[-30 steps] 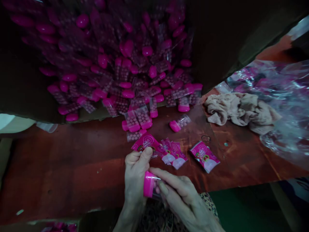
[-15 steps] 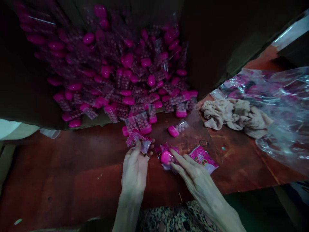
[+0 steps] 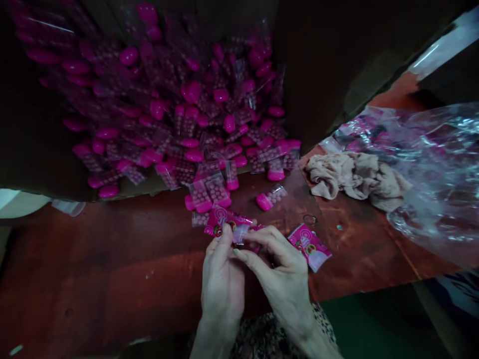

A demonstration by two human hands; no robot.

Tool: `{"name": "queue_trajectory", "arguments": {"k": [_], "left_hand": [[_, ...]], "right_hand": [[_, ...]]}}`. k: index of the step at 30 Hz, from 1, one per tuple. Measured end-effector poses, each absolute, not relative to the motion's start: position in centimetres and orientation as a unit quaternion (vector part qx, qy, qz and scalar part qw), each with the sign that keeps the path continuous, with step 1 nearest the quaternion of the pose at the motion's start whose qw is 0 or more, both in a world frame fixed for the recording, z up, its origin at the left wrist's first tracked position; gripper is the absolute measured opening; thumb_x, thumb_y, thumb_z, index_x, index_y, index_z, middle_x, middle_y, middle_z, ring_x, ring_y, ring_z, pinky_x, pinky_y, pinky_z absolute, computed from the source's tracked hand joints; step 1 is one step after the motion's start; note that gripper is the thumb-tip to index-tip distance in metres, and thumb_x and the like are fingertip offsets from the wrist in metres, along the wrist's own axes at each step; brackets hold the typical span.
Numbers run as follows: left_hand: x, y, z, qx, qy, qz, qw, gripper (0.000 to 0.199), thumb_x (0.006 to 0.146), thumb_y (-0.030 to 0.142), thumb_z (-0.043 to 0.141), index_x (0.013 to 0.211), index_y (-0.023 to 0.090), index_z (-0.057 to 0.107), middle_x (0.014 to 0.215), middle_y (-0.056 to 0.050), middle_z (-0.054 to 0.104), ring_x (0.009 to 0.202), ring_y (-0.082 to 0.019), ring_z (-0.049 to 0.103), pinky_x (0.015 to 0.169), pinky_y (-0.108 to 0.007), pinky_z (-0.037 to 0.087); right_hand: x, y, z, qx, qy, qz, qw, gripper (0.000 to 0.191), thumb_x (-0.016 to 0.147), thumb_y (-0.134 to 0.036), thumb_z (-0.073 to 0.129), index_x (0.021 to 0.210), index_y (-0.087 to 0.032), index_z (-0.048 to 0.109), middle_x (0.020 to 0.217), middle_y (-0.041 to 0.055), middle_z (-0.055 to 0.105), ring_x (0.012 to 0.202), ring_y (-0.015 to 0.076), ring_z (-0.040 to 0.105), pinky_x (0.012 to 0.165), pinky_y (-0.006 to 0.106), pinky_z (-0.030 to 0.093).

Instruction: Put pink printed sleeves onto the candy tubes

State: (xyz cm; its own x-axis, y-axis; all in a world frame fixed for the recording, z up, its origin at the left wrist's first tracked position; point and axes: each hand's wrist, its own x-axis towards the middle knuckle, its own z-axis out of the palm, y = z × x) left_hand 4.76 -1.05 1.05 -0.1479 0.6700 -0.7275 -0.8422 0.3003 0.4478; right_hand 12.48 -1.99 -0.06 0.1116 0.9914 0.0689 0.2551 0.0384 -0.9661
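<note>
My left hand (image 3: 224,284) pinches a small pink printed wrapper (image 3: 217,221) between thumb and fingers, just above the red-brown table. Bent in close from the right, my right hand (image 3: 286,267) has its thumb and index finger closed at the pale right end of that wrapper. Some pink material shows partly beneath the right fingers, too covered to name. Another pink printed wrapper (image 3: 310,247) lies flat to the right of this hand. Beyond the hands rests a small clear container of beads with a pink cap (image 3: 271,197).
A large cardboard box (image 3: 329,65), open toward me, holds a heap of pink-capped bead containers (image 3: 190,119), several spilling onto the table (image 3: 112,259). To the right lie a crumpled cloth (image 3: 355,177) and a clear plastic bag (image 3: 437,174) with pink items inside.
My right hand has moved left and closed its fingers by the left hand's wrapper; before, it lay over a pink-capped container. The left hand has shifted slightly right, turning the wrapper.
</note>
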Motion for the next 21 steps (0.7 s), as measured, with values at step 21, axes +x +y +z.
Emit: {"name": "queue_trajectory", "arguments": {"k": [21], "left_hand": [[1.7, -0.1, -0.6, -0.045, 0.537, 0.645, 0.542, 0.014, 0.057, 0.014, 0.079, 0.06, 0.015, 0.066, 0.059, 0.003, 0.064, 0.051, -0.007, 0.055, 0.043, -0.018, 0.038]], "right_hand": [[15.7, -2.7, -1.8, -0.612, -0.656, 0.186, 0.401, 0.01, 0.084, -0.019, 0.058, 0.074, -0.019, 0.055, 0.068, 0.0006, 0.055, 0.062, 0.0143, 0.054, 0.058, 0.026, 0.045]]}}
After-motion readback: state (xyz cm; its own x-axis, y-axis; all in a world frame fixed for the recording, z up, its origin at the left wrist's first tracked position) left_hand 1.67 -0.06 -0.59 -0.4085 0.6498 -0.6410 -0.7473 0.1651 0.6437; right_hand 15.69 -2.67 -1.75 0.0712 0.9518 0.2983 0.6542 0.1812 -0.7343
